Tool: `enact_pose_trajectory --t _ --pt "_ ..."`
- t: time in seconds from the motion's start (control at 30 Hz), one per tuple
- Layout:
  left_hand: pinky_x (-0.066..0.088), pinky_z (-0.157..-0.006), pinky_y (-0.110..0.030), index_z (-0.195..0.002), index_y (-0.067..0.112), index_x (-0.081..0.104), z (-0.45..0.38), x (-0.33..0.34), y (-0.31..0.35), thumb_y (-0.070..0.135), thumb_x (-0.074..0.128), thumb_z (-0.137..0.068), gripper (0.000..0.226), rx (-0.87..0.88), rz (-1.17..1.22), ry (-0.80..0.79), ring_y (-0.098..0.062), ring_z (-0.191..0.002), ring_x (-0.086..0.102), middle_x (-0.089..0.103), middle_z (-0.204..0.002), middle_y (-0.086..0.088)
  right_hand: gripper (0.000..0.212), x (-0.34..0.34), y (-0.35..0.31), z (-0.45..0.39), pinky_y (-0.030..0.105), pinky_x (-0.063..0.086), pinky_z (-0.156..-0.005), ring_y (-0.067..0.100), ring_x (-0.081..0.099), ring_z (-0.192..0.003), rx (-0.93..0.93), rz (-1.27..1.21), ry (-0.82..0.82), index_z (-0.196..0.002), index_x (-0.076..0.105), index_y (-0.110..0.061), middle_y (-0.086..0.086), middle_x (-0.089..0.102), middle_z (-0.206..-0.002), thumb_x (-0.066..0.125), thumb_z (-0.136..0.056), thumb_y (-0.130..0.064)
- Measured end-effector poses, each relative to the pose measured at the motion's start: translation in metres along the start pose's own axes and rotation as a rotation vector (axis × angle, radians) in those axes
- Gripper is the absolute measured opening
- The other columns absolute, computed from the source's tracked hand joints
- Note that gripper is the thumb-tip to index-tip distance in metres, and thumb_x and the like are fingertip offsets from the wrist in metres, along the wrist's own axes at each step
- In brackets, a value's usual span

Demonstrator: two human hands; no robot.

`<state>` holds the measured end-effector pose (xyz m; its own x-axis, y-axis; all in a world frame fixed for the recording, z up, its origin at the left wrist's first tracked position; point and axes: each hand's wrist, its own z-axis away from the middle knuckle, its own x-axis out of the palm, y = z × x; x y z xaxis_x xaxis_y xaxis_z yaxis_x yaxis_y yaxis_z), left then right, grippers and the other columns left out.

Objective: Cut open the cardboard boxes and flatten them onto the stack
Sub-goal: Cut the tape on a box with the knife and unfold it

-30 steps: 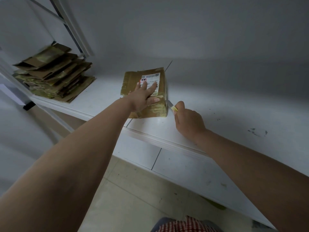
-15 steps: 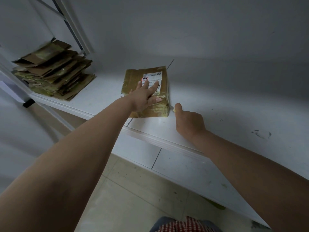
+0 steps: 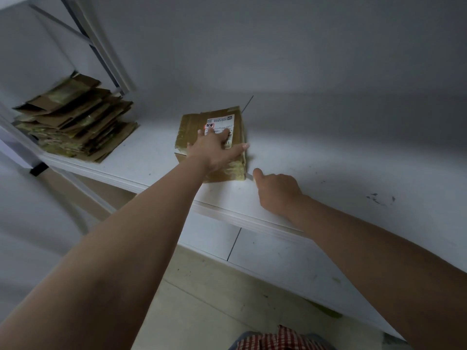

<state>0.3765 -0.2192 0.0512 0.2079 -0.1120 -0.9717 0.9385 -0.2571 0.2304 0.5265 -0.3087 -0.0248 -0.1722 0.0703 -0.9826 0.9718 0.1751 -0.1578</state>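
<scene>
A brown cardboard box [image 3: 214, 142] sits flat on the white worktop [image 3: 328, 157], near the middle of the view. It is wrapped in shiny tape and has a white shipping label [image 3: 221, 123] on top.

The left hand [image 3: 217, 147] lies flat on the box lid and presses down. Its fingers [image 3: 226, 134] are straight and spread, and they cover part of the label. The thumb sticks out past the box edge at 3 o'clock.

The right hand [image 3: 276, 189] rests on the worktop just beside the near corner of the box, at about 5 o'clock from it. Its fingers are curled tight around a small knife. Only the thin blade [image 3: 249, 176] peeks out, and its tip meets the bottom corner of the box.

Well apart, at 9 o'clock from the box, a stack of flattened cardboard [image 3: 75, 122] lies on the same worktop, next to a metal shelf post [image 3: 101, 46].

At 6 o'clock a bit of red checked cloth [image 3: 275, 341] shows above the tiled floor [image 3: 202, 299].
</scene>
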Motion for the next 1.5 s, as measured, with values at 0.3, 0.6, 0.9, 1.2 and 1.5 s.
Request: enact_pose_trajectory --t 0.3,0.6,0.9,1.2,1.5 --pt "0.009 -0.114 -0.065 -0.15 0.029 0.028 -0.001 0.003 -0.001 0.072 0.046 -0.084 0.081 0.003 0.008 -0.002 -0.036 -0.148 -0.002 0.011 -0.161 -0.009 0.012 0.009 0.003 0.008 0.033 0.035 -0.048 0.041 0.06 -0.052 -0.011 -0.134 0.255 -0.099 0.051 0.0 0.018 0.064 -0.066 0.051 -0.092 -0.009" --pt "0.007 -0.116 -0.062 -0.15 0.025 0.03 0.003 -0.004 0.001 0.063 0.052 -0.081 0.082 0.02 0.061 -0.037 -0.033 -0.148 0.0 0.015 -0.16 -0.01 0.018 0.006 0.001 0.007 0.033 0.034 -0.058 0.037 0.062 -0.08 0.043 -0.054 0.116 -0.112 0.042 -0.008 0.013 0.066 -0.096 0.038 -0.097 -0.017" --pt "0.025 -0.113 -0.049 -0.142 0.03 0.044 0.018 -0.036 -0.076 0.019 0.055 -0.095 0.05 0.112 -0.14 -0.004 -0.037 -0.131 0.043 0.041 -0.149 -0.01 0.022 0.007 0.01 -0.001 0.035 0.035 -0.063 0.039 0.06 -0.086 0.206 -0.313 0.136 -0.109 0.043 -0.005 0.019 0.064 -0.096 0.037 -0.1 -0.024" --pt "0.001 -0.116 -0.056 -0.151 0.04 -0.006 0.012 0.002 -0.047 0.055 0.048 -0.092 0.081 0.116 -0.271 -0.036 -0.031 -0.148 -0.007 -0.006 -0.162 0.001 0.023 0.001 0.011 -0.017 0.033 0.034 -0.063 0.04 0.06 -0.085 0.184 -0.372 0.17 -0.116 0.041 -0.007 0.019 0.064 -0.097 0.035 -0.101 -0.024" --pt "0.003 -0.117 -0.057 -0.151 0.041 -0.001 0.01 0.007 -0.049 0.048 0.055 -0.091 0.083 0.132 -0.262 0.021 -0.03 -0.148 -0.004 -0.002 -0.162 0.001 0.021 0.004 0.011 -0.025 0.032 0.032 -0.059 0.039 0.059 -0.077 0.141 -0.353 0.197 -0.115 0.04 -0.008 0.017 0.064 -0.089 0.035 -0.102 -0.023"
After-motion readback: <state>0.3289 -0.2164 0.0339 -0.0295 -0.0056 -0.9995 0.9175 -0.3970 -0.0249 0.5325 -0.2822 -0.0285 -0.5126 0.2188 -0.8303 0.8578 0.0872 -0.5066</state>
